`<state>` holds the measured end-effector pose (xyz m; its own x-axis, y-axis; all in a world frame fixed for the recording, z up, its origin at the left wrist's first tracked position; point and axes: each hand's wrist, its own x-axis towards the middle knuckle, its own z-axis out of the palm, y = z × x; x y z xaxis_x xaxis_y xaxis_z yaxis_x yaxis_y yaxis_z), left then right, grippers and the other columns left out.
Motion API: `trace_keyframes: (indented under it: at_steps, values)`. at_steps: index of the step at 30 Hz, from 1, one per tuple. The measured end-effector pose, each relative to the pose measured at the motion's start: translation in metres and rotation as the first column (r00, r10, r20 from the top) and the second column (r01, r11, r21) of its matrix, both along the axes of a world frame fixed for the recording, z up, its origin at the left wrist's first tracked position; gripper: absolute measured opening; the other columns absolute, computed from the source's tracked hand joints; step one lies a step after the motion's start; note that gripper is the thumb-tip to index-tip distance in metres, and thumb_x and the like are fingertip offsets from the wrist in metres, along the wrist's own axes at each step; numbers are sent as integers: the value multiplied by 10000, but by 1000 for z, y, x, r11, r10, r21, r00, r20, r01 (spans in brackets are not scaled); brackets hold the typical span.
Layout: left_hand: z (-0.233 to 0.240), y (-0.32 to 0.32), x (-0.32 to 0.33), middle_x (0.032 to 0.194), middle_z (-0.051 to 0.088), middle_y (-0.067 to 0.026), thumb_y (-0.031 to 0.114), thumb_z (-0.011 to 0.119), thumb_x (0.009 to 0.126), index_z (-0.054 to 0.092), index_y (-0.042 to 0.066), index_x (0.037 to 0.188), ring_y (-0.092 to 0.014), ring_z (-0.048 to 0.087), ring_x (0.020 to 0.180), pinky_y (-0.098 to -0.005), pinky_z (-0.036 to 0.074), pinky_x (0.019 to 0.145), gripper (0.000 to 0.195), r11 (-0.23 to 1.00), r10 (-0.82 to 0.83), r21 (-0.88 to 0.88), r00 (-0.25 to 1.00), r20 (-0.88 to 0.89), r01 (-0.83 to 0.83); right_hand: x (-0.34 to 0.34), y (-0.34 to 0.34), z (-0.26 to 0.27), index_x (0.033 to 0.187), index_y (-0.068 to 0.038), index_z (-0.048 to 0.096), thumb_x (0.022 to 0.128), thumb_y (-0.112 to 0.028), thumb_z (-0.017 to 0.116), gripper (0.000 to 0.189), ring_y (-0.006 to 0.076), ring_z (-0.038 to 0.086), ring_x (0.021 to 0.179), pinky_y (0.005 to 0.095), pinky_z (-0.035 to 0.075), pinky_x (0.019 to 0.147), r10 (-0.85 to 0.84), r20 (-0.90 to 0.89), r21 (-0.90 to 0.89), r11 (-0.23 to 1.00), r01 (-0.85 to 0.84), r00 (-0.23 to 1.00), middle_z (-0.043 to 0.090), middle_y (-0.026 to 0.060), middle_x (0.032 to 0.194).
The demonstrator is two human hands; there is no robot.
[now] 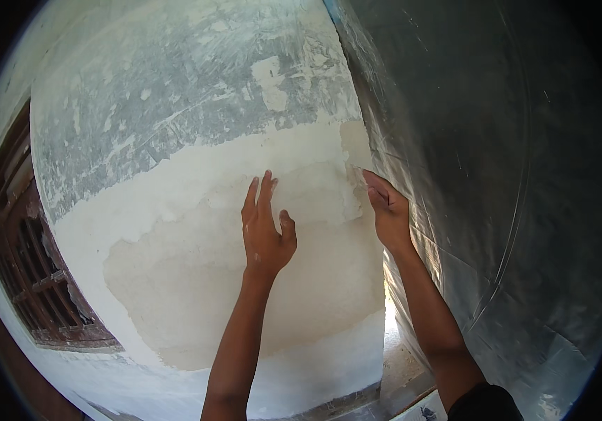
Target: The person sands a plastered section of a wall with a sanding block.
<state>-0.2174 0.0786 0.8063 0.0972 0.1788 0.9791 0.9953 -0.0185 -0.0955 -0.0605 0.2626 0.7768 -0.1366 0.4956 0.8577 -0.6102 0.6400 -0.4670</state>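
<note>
My left hand (268,239) is raised before the plaster wall (201,294), its fingers spread and nothing in it. White residue marks its fingers and wrist; whether the fingertips touch the wall is unclear. Near the wall's right edge, my right hand (389,208) is bent with its fingers pointing at the surface. A thin pale edge shows by those fingertips, too small to tell if it is something held. Around both hands spreads a beige, damp-looking patch (164,284) of the wall, bordered by white filler (217,155). Higher up, the wall is grey and scraped, with patchy white remains.
A dark plastic sheet (480,173) hangs along the right side, close to my right arm. At the left is a brown wooden window with bars (43,279). Light comes through a narrow gap (393,326) between the wall's edge and the sheet.
</note>
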Motion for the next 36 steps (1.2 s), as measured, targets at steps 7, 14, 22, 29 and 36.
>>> trace_keyframes:
  at_steps: [7, 14, 22, 29, 36]
  values:
    - [59, 27, -37, 1576, 449, -219, 32, 557, 859, 428, -85, 1474, -511, 237, 1523, -607, 195, 1239, 640, 960, 280, 78, 939, -199, -270, -19, 20, 76, 1295, -154, 710, 800, 133, 633, 577, 280, 641, 1147, 418, 413, 1012, -606, -193, 487, 624, 612, 772, 728, 34, 1272]
    - [53, 38, -45, 1593, 432, -205, 77, 596, 818, 493, -88, 1414, -476, 259, 1531, -613, 188, 1243, 627, 956, 282, 139, 939, -199, -257, -28, 37, 77, 1301, -177, 703, 751, 105, 670, 618, 254, 610, 1201, 456, 372, 997, -740, -291, 592, 359, 721, 607, 693, -13, 1339]
    - [53, 40, -43, 1581, 455, -198, 75, 598, 808, 516, -87, 1395, -467, 275, 1530, -608, 196, 1242, 614, 950, 302, 148, 929, -212, -275, -48, 50, 65, 1315, -197, 692, 745, 94, 682, 640, 256, 574, 1295, 472, 360, 1022, -748, -337, 603, 295, 741, 572, 671, -7, 1369]
    - [51, 36, -45, 1563, 479, -197, 71, 592, 802, 475, -77, 1442, -457, 290, 1528, -613, 205, 1238, 667, 943, 324, 158, 921, -217, -294, -61, 36, 22, 1340, -164, 668, 722, 93, 688, 669, 267, 562, 1301, 485, 343, 1018, -782, -295, 555, 327, 765, 549, 654, -3, 1388]
    - [52, 40, -44, 1551, 495, -193, 73, 593, 803, 472, -72, 1448, -455, 310, 1520, -611, 213, 1236, 673, 945, 317, 158, 922, -223, -287, -65, 34, 61, 1367, -165, 648, 736, 90, 669, 682, 276, 545, 1333, 514, 327, 1045, -784, -345, 506, 309, 806, 517, 635, 7, 1436]
